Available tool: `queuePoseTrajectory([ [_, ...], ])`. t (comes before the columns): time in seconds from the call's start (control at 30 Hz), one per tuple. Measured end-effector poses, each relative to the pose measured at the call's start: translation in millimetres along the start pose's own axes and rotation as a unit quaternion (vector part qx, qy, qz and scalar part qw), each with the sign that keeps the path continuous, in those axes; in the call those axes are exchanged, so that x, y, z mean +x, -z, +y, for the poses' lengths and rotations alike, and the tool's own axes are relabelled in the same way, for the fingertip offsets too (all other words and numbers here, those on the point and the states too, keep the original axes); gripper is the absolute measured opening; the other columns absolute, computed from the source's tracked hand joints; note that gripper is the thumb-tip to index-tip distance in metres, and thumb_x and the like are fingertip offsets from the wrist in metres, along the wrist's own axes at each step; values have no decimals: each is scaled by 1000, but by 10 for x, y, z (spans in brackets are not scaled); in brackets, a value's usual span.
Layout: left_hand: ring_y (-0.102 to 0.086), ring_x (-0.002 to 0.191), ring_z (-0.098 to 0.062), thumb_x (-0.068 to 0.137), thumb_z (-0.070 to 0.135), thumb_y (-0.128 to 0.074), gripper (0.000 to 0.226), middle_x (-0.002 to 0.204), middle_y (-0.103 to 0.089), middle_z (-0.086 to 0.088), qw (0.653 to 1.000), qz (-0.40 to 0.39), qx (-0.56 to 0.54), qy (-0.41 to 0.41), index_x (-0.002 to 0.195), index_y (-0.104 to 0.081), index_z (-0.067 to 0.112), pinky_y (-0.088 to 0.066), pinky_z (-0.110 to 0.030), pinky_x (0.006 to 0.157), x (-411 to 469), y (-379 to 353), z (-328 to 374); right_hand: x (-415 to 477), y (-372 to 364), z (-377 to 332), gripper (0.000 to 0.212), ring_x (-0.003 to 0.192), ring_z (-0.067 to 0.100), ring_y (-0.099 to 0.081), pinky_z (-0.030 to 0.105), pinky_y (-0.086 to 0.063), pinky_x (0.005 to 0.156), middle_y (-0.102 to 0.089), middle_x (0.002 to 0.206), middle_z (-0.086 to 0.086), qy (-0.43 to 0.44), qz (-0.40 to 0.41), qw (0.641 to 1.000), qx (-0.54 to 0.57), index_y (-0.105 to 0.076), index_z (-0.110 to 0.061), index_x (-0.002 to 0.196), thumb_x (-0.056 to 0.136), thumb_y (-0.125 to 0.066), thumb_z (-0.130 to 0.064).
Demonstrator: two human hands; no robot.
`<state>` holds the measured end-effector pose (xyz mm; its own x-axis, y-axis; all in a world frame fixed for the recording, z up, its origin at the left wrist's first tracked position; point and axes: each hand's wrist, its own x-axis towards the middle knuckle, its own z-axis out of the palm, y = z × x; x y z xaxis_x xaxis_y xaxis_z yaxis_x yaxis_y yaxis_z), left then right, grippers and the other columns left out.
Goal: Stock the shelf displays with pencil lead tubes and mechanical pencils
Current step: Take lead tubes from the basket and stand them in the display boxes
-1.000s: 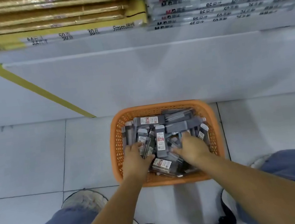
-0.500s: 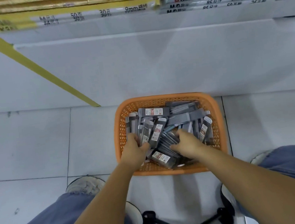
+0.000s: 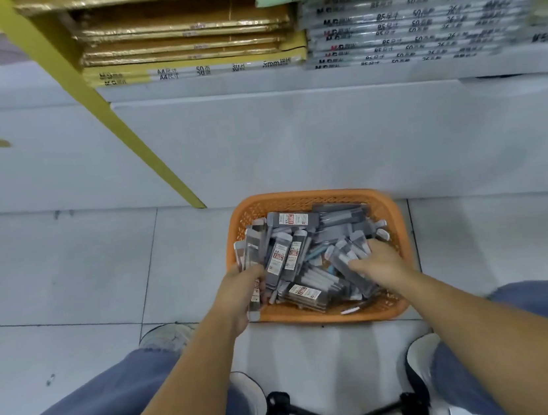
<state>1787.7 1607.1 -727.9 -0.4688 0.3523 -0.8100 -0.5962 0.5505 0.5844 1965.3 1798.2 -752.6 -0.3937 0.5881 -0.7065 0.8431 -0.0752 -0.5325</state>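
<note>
Grey lead tubes [image 3: 293, 219] with red-and-white labels fill the orange basket [image 3: 309, 195] at lower centre. The fingers of the left hand [image 3: 241, 292] grasp several tubes, and those of the right hand [image 3: 381, 263] grasp others. The packs [image 3: 414, 14] at upper right read "M&G", "B5".

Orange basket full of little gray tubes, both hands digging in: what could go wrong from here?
The left grip holds a loose fan of lead tubes; one could slip out onto the floor. The right grip grips more in the heaped basket, so tubes near the rim might spill over.
</note>
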Motion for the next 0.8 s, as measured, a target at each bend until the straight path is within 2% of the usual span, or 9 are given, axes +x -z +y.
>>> queuePoseTrajectory([
  [0.1, -55, 51, -14, 85, 19, -76, 14, 61, -64, 0, 1000, -25, -1, -13, 96, -70, 15, -48, -26, 55, -190, -70, 125, -221, 211, -240, 26, 82, 24, -59, 32, -41, 66, -61, 93, 11, 29, 20, 999, 28, -59, -5, 100, 81, -67, -20],
  [0.2, -60, 59, -14, 82, 24, -81, 17, 64, -67, 3, 997, -65, -10, -42, 95, -73, 16, -53, -30, 65, -448, -193, 369, -510, 439, -602, 27, 87, 33, -64, 40, -50, 67, -63, 97, 20, 104, 40, 990, 84, -62, -1, 101, 81, -69, -17],
  [0.33, -62, 60, -11, 77, 35, -84, 18, 71, -68, 4, 983, -141, -36, -112, 85, -71, 23, -52, -29, 67, -960, -335, 843, -1072, 683, -1144, 10, 70, 13, -67, 23, -49, 52, -68, 83, 4, 195, 29, 961, 193, -63, -16, 95, 87, -68, -18],
  [0.4, -67, 67, -14, 67, 39, -85, 40, 84, -73, -2, 968, -185, -61, -156, 98, -75, 18, -55, -29, 67, -1235, -386, 1059, -1389, 757, -1390, 16, 82, 17, -73, 32, -57, 63, -75, 93, 0, 240, -11, 936, 259, -64, -20, 106, 90, -66, -16],
  [0.47, -75, 83, -22, 70, 39, -82, 55, 100, -77, -8, 953, -219, -80, -195, 115, -71, 10, -61, -35, 76, -1476, -431, 1253, -1649, 806, -1590, 22, 91, 24, -72, 39, -59, 71, -75, 102, 4, 271, -50, 911, 306, -62, -19, 114, 92, -64, -16],
  [0.53, -74, 102, -29, 77, 37, -78, 55, 114, -76, -12, 942, -224, -97, -229, 123, -67, 10, -59, -47, 89, -1692, -465, 1423, -1841, 826, -1764, 20, 92, 26, -72, 40, -59, 70, -74, 103, 7, 290, -75, 892, 338, -62, -18, 115, 95, -59, -18],
  [0.57, -73, 103, -30, 79, 35, -76, 53, 116, -75, -14, 938, -219, -112, -243, 124, -66, 8, -60, -49, 88, -1797, -466, 1513, -1937, 844, -1854, 17, 86, 25, -73, 37, -59, 64, -75, 99, 8, 298, -75, 885, 349, -62, -19, 113, 97, -56, -19],
  [0.67, -76, 90, -32, 78, 30, -75, 44, 111, -75, -19, 924, -221, -125, -285, 117, -70, 10, -63, -44, 71, -2049, -451, 1781, -2176, 921, -2131, 20, 69, 18, -70, 25, -49, 48, -75, 87, 4, 330, -38, 884, 329, -65, -27, 106, 100, -47, -21],
  [0.8, -77, 81, -30, 77, 30, -76, 24, 102, -78, -17, 911, -234, -109, -320, 97, -80, 18, -62, -42, 66, -2317, -370, 2166, -2364, 1194, -2492, 19, 88, 12, -68, 32, -51, 72, -72, 97, -2, 399, 40, 893, 203, -66, -28, 101, 99, -47, -25],
])
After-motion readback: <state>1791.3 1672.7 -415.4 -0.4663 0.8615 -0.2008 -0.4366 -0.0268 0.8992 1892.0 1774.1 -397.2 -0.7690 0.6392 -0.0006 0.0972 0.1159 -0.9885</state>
